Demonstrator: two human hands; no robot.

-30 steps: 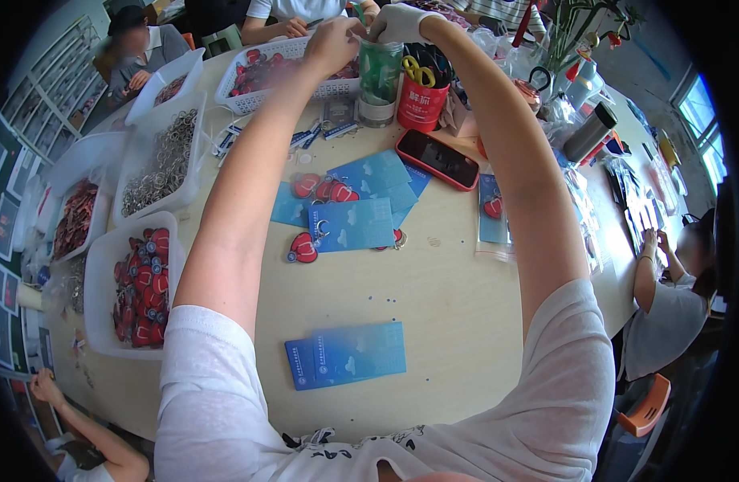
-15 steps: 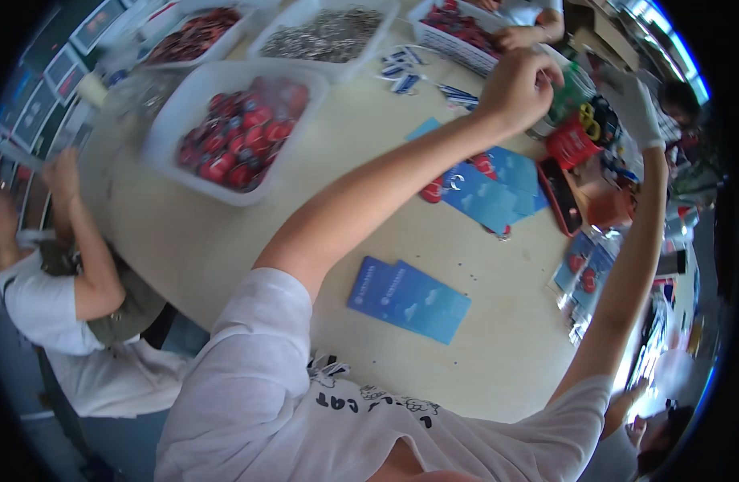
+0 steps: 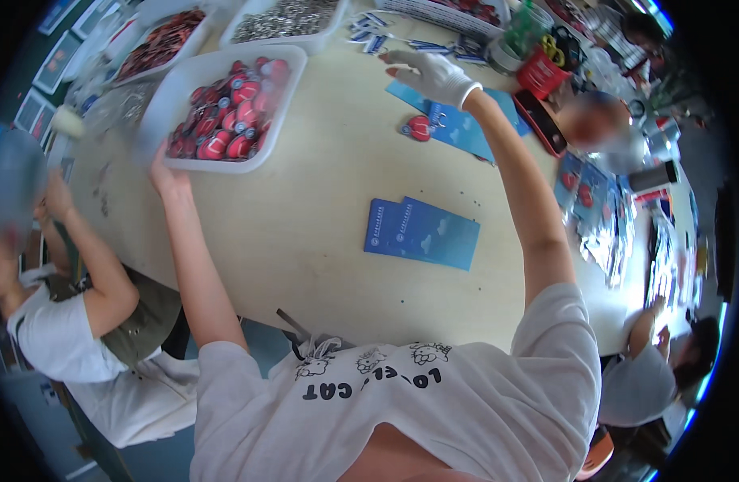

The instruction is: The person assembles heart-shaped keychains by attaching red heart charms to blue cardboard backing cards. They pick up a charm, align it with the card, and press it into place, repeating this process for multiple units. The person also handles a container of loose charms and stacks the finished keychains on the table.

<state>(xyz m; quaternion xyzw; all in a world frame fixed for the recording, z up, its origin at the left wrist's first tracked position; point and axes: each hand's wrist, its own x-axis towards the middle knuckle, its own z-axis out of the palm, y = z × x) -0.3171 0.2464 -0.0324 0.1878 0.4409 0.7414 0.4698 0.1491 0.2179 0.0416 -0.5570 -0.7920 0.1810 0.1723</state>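
A white plastic tub (image 3: 229, 165) of red key-ring charms (image 3: 225, 112) stands between ten and eleven o'clock in the view, a bare left hand (image 3: 171, 172) at its near-left corner; whether those blurred fingers pinch the rim, one cannot tell. Toward one o'clock, the gloved right hand (image 3: 436, 77), fingers extended and parted, hangs over blue cards (image 3: 468, 132). Two overlapping cards (image 3: 435, 233) lie at the tub's four o'clock, a red-cased smartphone (image 3: 539, 122) beyond the glove.
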